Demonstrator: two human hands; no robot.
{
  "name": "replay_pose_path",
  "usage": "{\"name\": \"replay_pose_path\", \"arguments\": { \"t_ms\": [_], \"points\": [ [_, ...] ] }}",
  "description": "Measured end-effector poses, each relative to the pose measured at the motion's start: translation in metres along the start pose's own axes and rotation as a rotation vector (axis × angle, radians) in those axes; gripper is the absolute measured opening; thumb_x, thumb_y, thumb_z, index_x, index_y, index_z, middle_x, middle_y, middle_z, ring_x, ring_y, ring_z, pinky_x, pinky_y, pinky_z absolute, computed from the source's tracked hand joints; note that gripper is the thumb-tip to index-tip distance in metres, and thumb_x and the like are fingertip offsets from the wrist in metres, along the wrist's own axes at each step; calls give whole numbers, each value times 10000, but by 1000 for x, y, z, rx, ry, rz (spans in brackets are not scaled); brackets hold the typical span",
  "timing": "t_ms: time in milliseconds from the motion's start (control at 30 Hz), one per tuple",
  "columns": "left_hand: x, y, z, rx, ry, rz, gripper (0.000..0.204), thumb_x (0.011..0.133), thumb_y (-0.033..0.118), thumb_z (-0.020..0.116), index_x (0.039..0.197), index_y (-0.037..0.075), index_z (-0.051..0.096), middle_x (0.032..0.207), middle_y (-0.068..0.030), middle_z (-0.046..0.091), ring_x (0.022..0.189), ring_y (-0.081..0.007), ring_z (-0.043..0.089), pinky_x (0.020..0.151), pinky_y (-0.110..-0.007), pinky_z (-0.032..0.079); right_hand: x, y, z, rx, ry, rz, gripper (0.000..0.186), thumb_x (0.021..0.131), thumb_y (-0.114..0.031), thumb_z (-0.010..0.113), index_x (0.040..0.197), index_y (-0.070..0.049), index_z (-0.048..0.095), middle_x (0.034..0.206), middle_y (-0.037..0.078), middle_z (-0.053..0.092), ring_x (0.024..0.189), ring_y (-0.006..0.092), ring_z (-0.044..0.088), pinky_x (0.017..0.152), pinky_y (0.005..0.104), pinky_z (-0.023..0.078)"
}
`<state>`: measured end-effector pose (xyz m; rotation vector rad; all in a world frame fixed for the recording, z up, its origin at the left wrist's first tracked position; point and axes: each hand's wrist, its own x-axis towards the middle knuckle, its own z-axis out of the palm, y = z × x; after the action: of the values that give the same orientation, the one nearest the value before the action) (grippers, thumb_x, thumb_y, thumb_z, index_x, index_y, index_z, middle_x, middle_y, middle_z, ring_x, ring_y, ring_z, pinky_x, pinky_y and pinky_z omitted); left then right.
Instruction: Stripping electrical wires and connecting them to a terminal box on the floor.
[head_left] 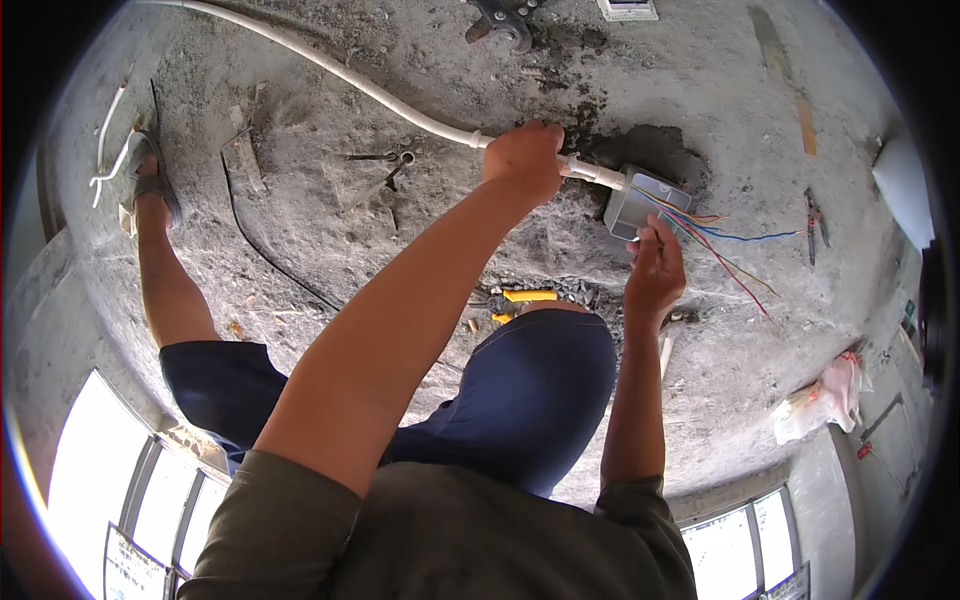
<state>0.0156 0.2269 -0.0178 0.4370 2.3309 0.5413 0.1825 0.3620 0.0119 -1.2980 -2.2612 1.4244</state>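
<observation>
My left hand (520,165) is closed around a white conduit (390,105), just left of where it enters a grey junction box (640,210) set in a dark patch. Several coloured wires (750,237), red, blue and yellow among them, fan out from the box to the right. My right hand (655,265) is at the box's lower edge, below the wires, with its fingertips pinched; what they hold is too small to make out.
Pliers (812,225), a dark tool (500,25), scissor-like tools (380,160) and yellow-handled tool (530,296) lie on the rough concrete floor (300,230). A black cable (255,245) runs at left, beside my sandalled foot (155,185). A plastic bag (820,400) sits at lower right.
</observation>
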Motion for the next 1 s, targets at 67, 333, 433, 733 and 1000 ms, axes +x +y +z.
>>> {"name": "replay_pose_path", "arguments": {
  "t_ms": [67, 333, 433, 733, 1000],
  "points": [
    [-1, 0, 1, 30, -15, 9, 212, 839, 287, 660, 932, 112, 585, 989, -91, 588, 931, -299, 619, 781, -430, 483, -24, 23, -10, -30, -4, -4, 203, 931, -82, 555, 1107, -35, 643, 875, 28, 669, 723, 81, 629, 574, 212, 455],
    [0, -6, 9, 27, 40, 28, 197, 833, 293, 662, 923, 125, 611, 989, -74, 588, 917, -290, 613, 769, -424, 482, -49, 38, 0, -84, 70, -72, 169, 888, -61, 608, 1050, -33, 647, 889, 94, 654, 714, 165, 661, 624, 268, 514],
    [0, -5, 7, 58, 5, 34, 187, 838, 259, 662, 961, 127, 614, 1003, -96, 575, 925, -297, 618, 774, -414, 500, -33, 21, -3, -270, 93, -257, 172, 888, -79, 618, 1052, -32, 641, 899, 92, 642, 741, 181, 652, 628, 279, 510],
    [-2, -3, 5, 51, -11, 35, 190, 858, 273, 642, 1029, 195, 668, 1035, -86, 572, 964, -286, 611, 813, -405, 497, 3, 23, 20, -747, -65, -473, 159, 797, -246, 694, 814, -92, 659, 852, 43, 625, 883, 278, 552, 754, 405, 474],
    [-6, -4, 5, 1, -6, 70, 260, 864, 267, 633, 1120, 235, 664, 1061, -97, 571, 990, -274, 604, 832, -392, 498, 3, 15, 32, -862, -55, -435, 144, 782, -182, 667, 689, -81, 624, 791, 42, 590, 865, 263, 535, 765, 413, 448]
  ]
}}
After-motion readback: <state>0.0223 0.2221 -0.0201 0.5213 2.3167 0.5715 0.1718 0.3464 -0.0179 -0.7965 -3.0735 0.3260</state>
